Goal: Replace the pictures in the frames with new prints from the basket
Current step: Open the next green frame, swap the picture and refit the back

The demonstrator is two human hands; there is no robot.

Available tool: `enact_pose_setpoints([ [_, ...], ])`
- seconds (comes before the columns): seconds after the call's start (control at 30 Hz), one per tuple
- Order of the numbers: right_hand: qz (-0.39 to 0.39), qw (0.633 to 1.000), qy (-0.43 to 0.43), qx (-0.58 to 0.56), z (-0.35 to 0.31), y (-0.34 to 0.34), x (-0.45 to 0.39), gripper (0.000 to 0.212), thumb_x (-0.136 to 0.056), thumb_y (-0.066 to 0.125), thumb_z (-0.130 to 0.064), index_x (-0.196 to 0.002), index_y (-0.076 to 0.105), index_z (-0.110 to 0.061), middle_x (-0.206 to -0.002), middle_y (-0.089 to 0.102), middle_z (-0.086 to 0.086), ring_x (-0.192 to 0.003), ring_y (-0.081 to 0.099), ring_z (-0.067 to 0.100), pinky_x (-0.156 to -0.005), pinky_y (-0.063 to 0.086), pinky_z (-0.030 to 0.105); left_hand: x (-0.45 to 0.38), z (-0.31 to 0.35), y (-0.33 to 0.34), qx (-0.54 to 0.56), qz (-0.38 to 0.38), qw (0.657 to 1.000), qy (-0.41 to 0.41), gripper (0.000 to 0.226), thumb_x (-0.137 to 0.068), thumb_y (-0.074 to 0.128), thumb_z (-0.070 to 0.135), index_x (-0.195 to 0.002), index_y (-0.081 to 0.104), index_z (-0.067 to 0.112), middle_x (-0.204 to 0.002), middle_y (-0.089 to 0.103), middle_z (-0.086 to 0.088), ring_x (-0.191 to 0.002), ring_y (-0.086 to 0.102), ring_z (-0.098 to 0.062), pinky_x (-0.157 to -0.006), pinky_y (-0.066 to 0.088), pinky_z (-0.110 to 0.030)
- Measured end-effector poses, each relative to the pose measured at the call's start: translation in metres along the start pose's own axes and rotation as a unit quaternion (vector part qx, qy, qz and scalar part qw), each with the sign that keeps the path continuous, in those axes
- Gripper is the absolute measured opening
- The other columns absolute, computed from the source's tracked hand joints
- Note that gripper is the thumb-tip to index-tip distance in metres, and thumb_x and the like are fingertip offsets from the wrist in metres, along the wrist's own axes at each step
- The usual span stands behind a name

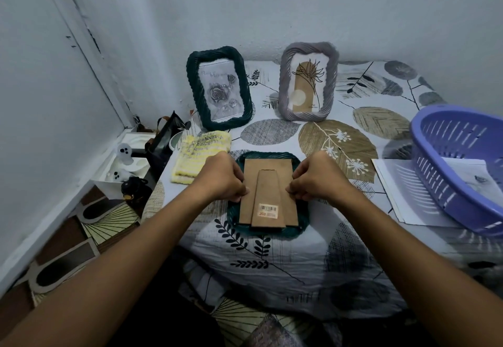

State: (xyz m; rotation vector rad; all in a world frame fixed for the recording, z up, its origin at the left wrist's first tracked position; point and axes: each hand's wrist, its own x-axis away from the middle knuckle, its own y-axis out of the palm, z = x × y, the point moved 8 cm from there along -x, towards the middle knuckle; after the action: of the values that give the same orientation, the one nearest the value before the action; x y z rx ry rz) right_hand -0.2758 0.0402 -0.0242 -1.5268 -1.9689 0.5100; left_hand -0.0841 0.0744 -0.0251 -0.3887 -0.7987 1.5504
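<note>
Dark green wavy-edged picture frame (268,191) face down at centre on leaf-print bed sheet (272,254), brown cardboard backing (268,183) up. Left hand (221,176) and right hand (317,176) pinch backing's side edges, fingers curled. Purple plastic basket (446,189) at right over white paper prints (394,183).

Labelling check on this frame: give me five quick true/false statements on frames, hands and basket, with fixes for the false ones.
1. The frame under the hands lies face down, its brown backing up. True.
2. Both standing frames are dark green. False: the left one is dark green, the right one is grey.
3. The left hand and right hand pinch opposite side edges of the backing. True.
4. The purple basket sits at the table's left edge. False: it sits at the right, on sheets of paper.
5. The yellow cloth covers the face-down frame. False: it lies beside it, to the left.
</note>
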Motion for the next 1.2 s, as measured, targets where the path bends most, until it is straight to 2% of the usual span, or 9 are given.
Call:
enact_pose_setpoints([
  [0.13, -0.001, 1.0, -0.007, 0.026, 0.0, 0.002, -0.003, 0.015, -0.07, 0.081, 0.0, -0.065, 0.067, -0.003, -0.063, 0.07, 0.016, -0.062, 0.071, 0.029, -0.061, 0.061, 0.04, -0.002, 0.001, 0.001, -0.008, -0.006, 1.0, -0.002, 0.013, -0.07, 0.082, 0.001, -0.078, 0.073, -0.003, -0.072, 0.071, -0.018, -0.058, 0.071, -0.025, -0.058, 0.06, -0.034],
  [0.47, 0.011, 0.993, -0.026, 0.112, -0.001, 0.005, -0.01, 0.008, -0.068, 0.079, -0.008, -0.068, 0.072, -0.004, -0.055, 0.068, 0.007, -0.052, 0.069, 0.022, -0.061, 0.06, 0.045, -0.002, 0.005, 0.002, -0.039, -0.012, 0.999, 0.003, 0.012, -0.071, 0.081, 0.003, -0.079, 0.073, -0.001, -0.073, 0.072, -0.018, -0.062, 0.071, -0.026, -0.066, 0.061, -0.036],
  [0.77, 0.014, 0.995, -0.025, 0.098, -0.002, 0.005, -0.009, 0.008, -0.072, 0.078, -0.001, -0.074, 0.071, 0.003, -0.063, 0.069, 0.016, -0.052, 0.069, 0.027, -0.052, 0.059, 0.044, -0.004, 0.007, 0.002, -0.057, -0.004, 0.998, 0.013, 0.011, -0.072, 0.081, 0.002, -0.079, 0.073, 0.0, -0.076, 0.072, -0.017, -0.059, 0.071, -0.025, -0.064, 0.061, -0.037],
  [1.0, 0.018, 0.994, -0.027, 0.104, -0.001, 0.004, -0.009, 0.009, -0.072, 0.077, 0.001, -0.076, 0.07, 0.005, -0.063, 0.068, 0.018, -0.054, 0.069, 0.031, -0.054, 0.059, 0.045, -0.004, 0.009, 0.003, -0.073, -0.008, 0.997, 0.024, 0.01, -0.074, 0.08, 0.003, -0.08, 0.073, -0.002, -0.073, 0.072, -0.017, -0.058, 0.071, -0.025, -0.061, 0.061, -0.033],
  [1.1, 0.019, 0.992, -0.036, 0.117, -0.002, 0.004, -0.009, 0.013, -0.07, 0.08, -0.005, -0.079, 0.072, 0.002, -0.068, 0.07, 0.016, -0.057, 0.069, 0.028, -0.056, 0.06, 0.043, -0.005, 0.011, 0.0, -0.115, 0.005, 0.992, 0.046, 0.018, -0.071, 0.083, 0.012, -0.085, 0.076, 0.003, -0.082, 0.073, -0.012, -0.07, 0.069, -0.021, -0.069, 0.059, -0.032],
  [1.2, 0.024, 0.986, -0.046, 0.161, -0.004, 0.002, -0.009, 0.021, -0.068, 0.084, -0.017, -0.084, 0.075, -0.005, -0.082, 0.072, 0.009, -0.073, 0.068, 0.021, -0.071, 0.059, 0.041, -0.007, 0.013, -0.003, -0.169, 0.015, 0.983, 0.07, 0.024, -0.069, 0.085, 0.021, -0.088, 0.077, 0.009, -0.091, 0.074, -0.007, -0.083, 0.067, -0.018, -0.075, 0.055, -0.031],
])
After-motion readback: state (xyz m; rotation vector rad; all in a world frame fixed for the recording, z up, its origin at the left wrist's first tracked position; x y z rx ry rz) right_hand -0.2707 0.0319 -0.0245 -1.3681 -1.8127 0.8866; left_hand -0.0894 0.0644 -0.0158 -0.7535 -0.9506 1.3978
